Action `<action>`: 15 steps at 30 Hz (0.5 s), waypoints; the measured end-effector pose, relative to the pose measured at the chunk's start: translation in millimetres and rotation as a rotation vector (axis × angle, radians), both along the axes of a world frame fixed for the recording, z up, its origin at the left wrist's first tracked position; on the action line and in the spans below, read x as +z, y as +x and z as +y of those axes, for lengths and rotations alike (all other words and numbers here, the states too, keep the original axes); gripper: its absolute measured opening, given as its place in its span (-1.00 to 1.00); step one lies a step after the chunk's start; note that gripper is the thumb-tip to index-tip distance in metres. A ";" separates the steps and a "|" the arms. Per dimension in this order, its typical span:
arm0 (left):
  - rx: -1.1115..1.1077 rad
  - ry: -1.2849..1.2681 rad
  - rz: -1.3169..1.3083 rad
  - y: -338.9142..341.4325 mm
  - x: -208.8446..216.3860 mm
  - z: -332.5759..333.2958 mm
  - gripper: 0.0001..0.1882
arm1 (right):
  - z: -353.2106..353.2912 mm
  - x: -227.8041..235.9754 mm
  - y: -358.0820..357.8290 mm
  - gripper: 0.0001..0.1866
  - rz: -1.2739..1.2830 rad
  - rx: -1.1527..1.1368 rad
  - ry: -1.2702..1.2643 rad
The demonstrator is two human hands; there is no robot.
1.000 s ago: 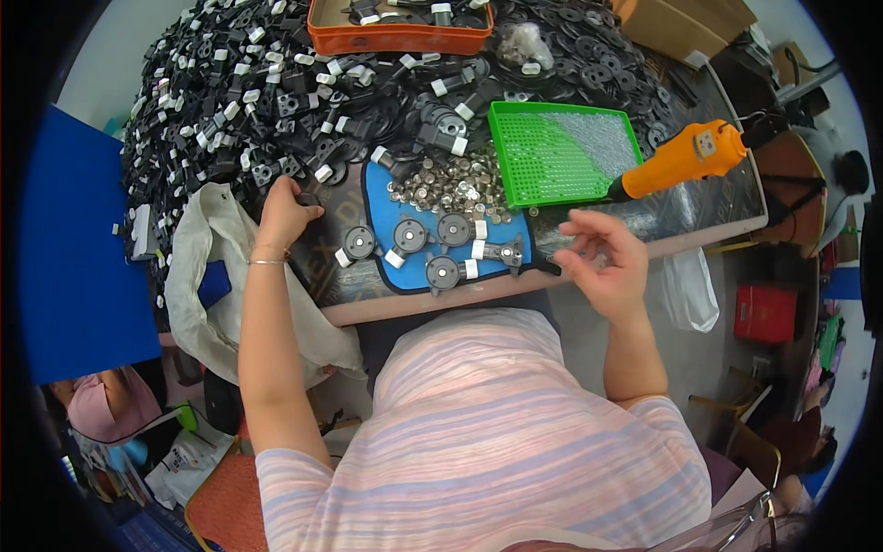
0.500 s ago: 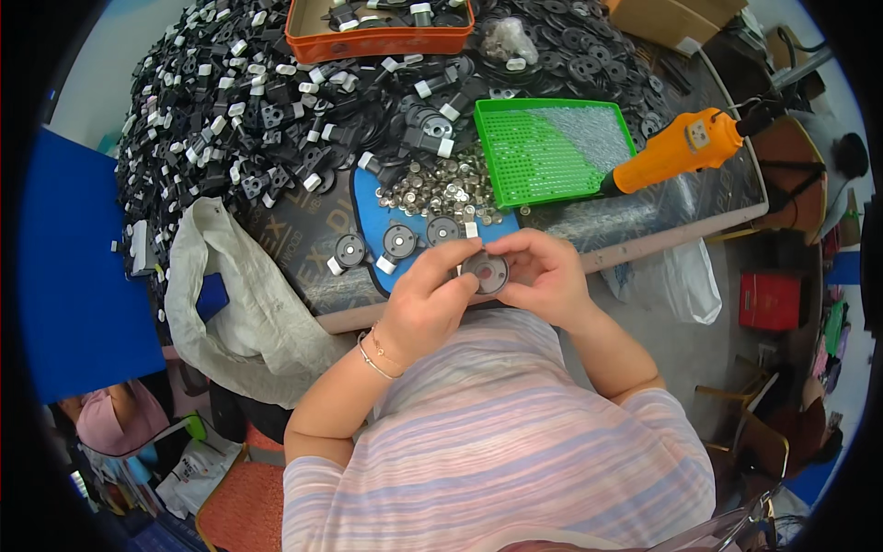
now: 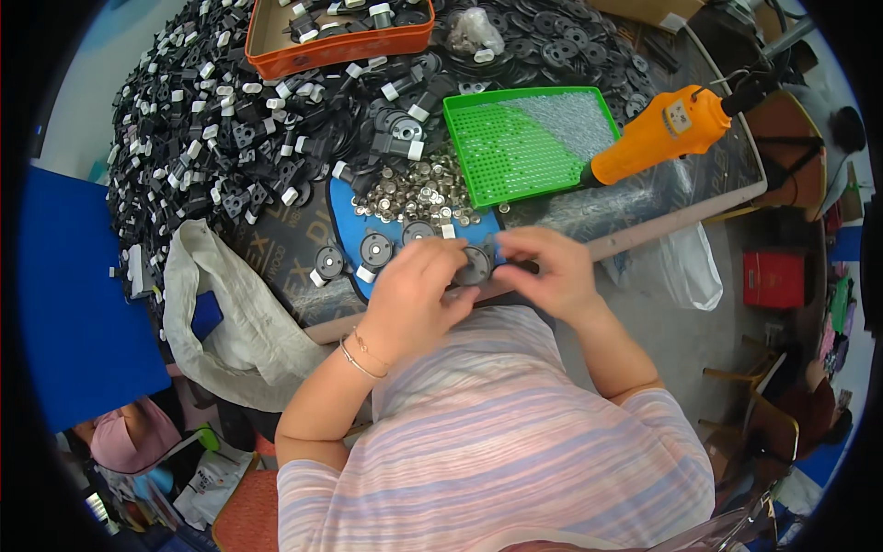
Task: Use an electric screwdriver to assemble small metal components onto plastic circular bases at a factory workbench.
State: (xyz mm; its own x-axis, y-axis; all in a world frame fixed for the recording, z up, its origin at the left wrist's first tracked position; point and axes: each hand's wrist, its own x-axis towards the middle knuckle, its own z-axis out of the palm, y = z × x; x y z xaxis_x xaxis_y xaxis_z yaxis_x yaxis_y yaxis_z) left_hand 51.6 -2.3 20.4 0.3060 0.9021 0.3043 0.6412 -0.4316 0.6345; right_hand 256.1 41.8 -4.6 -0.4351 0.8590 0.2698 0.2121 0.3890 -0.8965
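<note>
A round dark disc part (image 3: 474, 267) sits between my two hands at the near table edge. My left hand (image 3: 409, 294) is closed on its left side, fingers above and thumb below, slightly blurred. My right hand (image 3: 552, 271) is at the disc's right, with index finger and thumb apart and the thumb tip close to the rim. Just beyond, three assembled parts with round black faces and white tips lie in a row: one (image 3: 329, 262) on the dark tabletop, another (image 3: 376, 248) on the blue mat (image 3: 345, 207), and a third (image 3: 418, 232) partly covered by my left hand.
Small silver metal pieces (image 3: 414, 193) are heaped on the mat. A green perforated tray (image 3: 487, 156) holds small silver pieces; an orange electric screwdriver (image 3: 662, 133) reaches over its right corner. Black parts (image 3: 230, 120) pile up behind, around an orange box (image 3: 340, 51). Pale cloth (image 3: 239, 322) hangs at left.
The view has shifted slightly, moving the table items left in the picture. The disc has tilted, and my right finger and thumb have spread apart beside it. My left fingers have shifted on it.
</note>
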 end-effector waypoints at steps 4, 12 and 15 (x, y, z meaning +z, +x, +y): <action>0.016 0.009 0.172 4.7 -2.9 12.4 -0.53 | 12.1 -5.1 27.9 -0.66 0.228 -0.279 0.018; -0.042 -0.050 0.204 15.5 -12.1 24.8 -0.55 | 30.5 -0.7 54.0 -0.48 0.399 -0.483 0.280; -0.049 -0.074 0.211 16.5 -11.2 26.3 -0.55 | 49.9 16.7 53.0 -0.25 0.487 -0.496 0.426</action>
State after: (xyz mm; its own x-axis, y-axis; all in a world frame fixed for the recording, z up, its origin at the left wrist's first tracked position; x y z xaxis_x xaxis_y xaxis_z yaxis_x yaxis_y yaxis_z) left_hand 68.0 24.0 9.2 0.3996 0.9022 0.1624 0.7424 -0.4224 0.5200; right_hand 309.1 91.7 12.1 0.2197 0.7016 0.6779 0.0743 0.6808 -0.7287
